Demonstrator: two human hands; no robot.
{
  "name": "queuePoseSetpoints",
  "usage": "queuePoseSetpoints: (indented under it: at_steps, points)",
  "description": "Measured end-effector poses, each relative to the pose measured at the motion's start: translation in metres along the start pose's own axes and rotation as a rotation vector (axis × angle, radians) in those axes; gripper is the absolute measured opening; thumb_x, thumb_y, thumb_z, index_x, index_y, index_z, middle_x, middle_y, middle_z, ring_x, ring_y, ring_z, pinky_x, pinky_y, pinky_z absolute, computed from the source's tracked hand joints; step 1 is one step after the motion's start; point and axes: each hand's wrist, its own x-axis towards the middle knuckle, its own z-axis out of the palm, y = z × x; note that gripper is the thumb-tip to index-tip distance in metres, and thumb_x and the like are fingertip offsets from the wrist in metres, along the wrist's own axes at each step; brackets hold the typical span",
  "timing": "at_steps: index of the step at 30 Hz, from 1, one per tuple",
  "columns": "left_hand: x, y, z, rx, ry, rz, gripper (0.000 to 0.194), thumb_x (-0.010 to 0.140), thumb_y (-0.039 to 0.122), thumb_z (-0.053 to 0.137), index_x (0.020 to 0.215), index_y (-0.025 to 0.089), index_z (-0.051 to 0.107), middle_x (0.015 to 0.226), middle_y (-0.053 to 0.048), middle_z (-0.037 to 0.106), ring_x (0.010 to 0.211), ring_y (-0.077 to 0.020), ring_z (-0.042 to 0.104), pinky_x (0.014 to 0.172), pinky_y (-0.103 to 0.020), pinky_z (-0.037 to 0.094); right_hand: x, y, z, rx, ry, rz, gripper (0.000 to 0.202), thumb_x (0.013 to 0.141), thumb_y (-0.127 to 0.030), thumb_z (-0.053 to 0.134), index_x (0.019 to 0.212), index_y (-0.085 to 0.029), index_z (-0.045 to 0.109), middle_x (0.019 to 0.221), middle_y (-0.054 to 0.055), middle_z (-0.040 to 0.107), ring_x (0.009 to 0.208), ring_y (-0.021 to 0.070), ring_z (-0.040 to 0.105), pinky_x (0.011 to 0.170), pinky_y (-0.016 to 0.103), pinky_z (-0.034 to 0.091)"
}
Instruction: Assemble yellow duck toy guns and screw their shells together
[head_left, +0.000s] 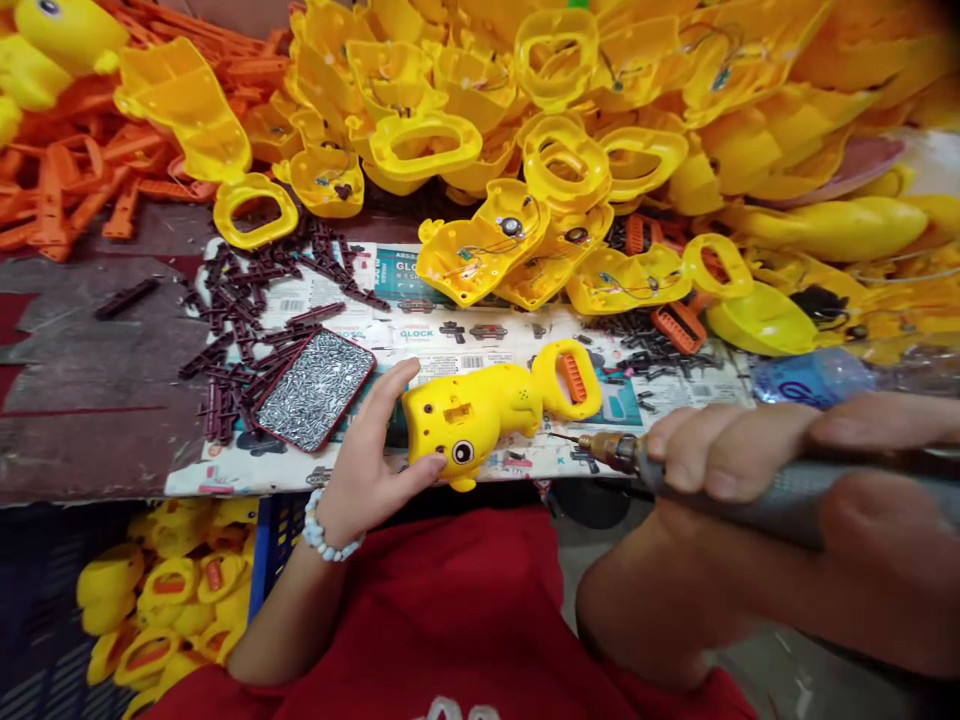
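A yellow animal-shaped toy (491, 400) with a round eye and a ring handle lies on its side on the printed sheet (420, 345). My left hand (364, 480), wearing a beaded bracelet, grips the toy's left end, thumb near the eye and fingers along the far side. An orange trigger (574, 380) shows inside the ring handle. My right hand (720, 455) is closed around a grey electric screwdriver (780, 500). Its thin bit points left, beside the toy near the handle, apart from my left hand. Left of the toy sits a tray (330, 360) full of small silver screws.
Dark brown plastic strips (232, 330) lie around the tray. Yellow shell halves (480, 245) with wires pile up at the back, beside orange parts (75, 180). Small black parts (667, 350) lie right. A blue crate (262, 560) of yellow toys (172, 590) stands below left.
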Motion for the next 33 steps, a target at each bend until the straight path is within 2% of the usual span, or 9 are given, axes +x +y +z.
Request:
queuePoseSetpoints:
  at_steps: [3,8,14,19,21,26,30,32,33]
  points:
    - [0.003,-0.001,0.007,0.004,-0.021,-0.063,0.074,0.081,0.052,0.061,0.14,0.017,0.033,0.142,-0.017,0.041,0.129,-0.0331,0.043,0.109,-0.053,0.032,-0.002,0.011,0.0,0.03,0.025,-0.103,0.013,0.07,-0.015,0.041,0.083,-0.017,0.044,0.058,-0.007,0.048,0.047,0.0103,0.045,0.05,0.027,0.041]
    - [0.005,0.001,0.011,0.097,-0.026,-0.033,0.066,0.081,0.054,0.059,0.133,0.017,0.041,0.132,-0.016,0.052,0.12,-0.0305,0.052,0.101,-0.047,0.043,-0.008,0.03,0.004,0.119,-0.038,-0.034,0.018,0.075,-0.007,0.04,0.089,-0.017,0.044,0.064,-0.006,0.047,0.052,0.0096,0.046,0.055,0.026,0.041]
    - [0.007,0.006,0.01,0.183,-0.005,0.003,0.06,0.081,0.051,0.059,0.126,0.014,0.046,0.123,-0.015,0.058,0.112,-0.0274,0.058,0.095,-0.042,0.048,-0.006,0.049,0.006,0.142,-0.027,-0.077,0.013,0.077,-0.008,0.047,0.085,-0.018,0.045,0.058,-0.006,0.044,0.046,0.0101,0.041,0.049,0.025,0.04]
    - [0.009,0.004,0.01,0.178,-0.006,-0.008,0.059,0.08,0.049,0.06,0.125,0.014,0.048,0.122,-0.015,0.059,0.112,-0.027,0.058,0.096,-0.041,0.048,-0.009,0.055,0.005,0.153,0.029,-0.103,0.01,0.078,-0.01,0.048,0.085,-0.018,0.045,0.058,-0.006,0.045,0.045,0.0106,0.041,0.048,0.025,0.039]
    - [0.008,0.004,0.011,0.183,0.019,-0.017,0.059,0.079,0.049,0.06,0.124,0.013,0.049,0.122,-0.016,0.06,0.112,-0.0275,0.058,0.096,-0.042,0.048,-0.01,0.055,0.006,0.168,0.006,-0.137,0.009,0.079,-0.011,0.048,0.084,-0.018,0.045,0.058,-0.006,0.046,0.046,0.0109,0.044,0.05,0.025,0.041]
    - [-0.009,0.022,0.011,0.27,0.024,-0.138,0.057,0.082,0.046,0.058,0.127,0.013,0.045,0.124,-0.016,0.059,0.111,-0.0287,0.06,0.092,-0.042,0.052,0.0,0.054,0.009,0.185,-0.046,-0.165,0.01,0.078,-0.011,0.054,0.079,-0.017,0.045,0.056,-0.005,0.047,0.044,0.0107,0.045,0.046,0.024,0.042]
    - [-0.038,0.039,0.001,0.397,-0.135,-0.08,0.058,0.088,0.039,0.053,0.138,0.019,0.033,0.129,-0.013,0.058,0.112,-0.0256,0.061,0.089,-0.037,0.055,0.018,0.055,0.013,0.201,-0.019,-0.095,0.014,0.076,-0.013,0.056,0.089,-0.015,0.05,0.054,-0.006,0.047,0.041,0.0109,0.043,0.043,0.024,0.04]
    - [-0.042,0.035,-0.012,0.449,-0.181,-0.013,0.049,0.091,0.034,0.05,0.136,0.022,0.036,0.127,-0.009,0.061,0.11,-0.0223,0.062,0.088,-0.033,0.054,0.028,0.056,0.015,0.213,-0.033,-0.093,0.017,0.075,-0.014,0.057,0.091,-0.015,0.051,0.054,-0.006,0.049,0.041,0.0115,0.044,0.043,0.024,0.04]
    - [-0.04,0.03,-0.02,0.494,-0.16,0.013,0.042,0.092,0.032,0.048,0.132,0.022,0.041,0.123,-0.008,0.063,0.108,-0.022,0.062,0.088,-0.033,0.054,0.033,0.056,0.016,0.216,-0.046,-0.092,0.016,0.075,-0.015,0.058,0.089,-0.015,0.052,0.054,-0.005,0.049,0.041,0.0118,0.045,0.044,0.025,0.041]
